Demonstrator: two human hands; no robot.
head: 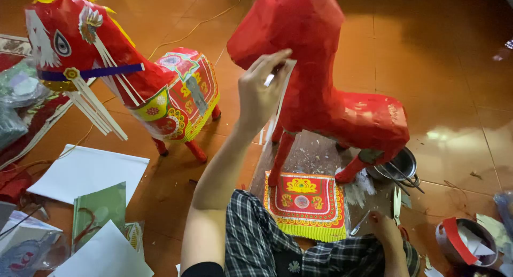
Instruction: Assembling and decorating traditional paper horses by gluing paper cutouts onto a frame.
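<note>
My left hand [260, 92] is raised against the chest of a plain red paper horse [320, 90] that stands on the floor before me. Its fingers pinch thin white paper strips [279, 100] that hang down along the horse's front. A red and yellow patterned paper cloth with a fringe [305, 205] lies flat under the horse, by its front leg. My right hand is out of the picture. My lap in checked cloth [267, 245] fills the lower middle, with a bare foot [386, 234] at its right.
A second red paper horse [133, 79], decorated with a saddle cloth, blue bridle and white strips, stands at the left. White and green paper sheets [91, 175] lie at the lower left. A metal bowl [398, 167] and scissors [396, 202] sit behind the plain horse, a small pot [467, 242] at lower right.
</note>
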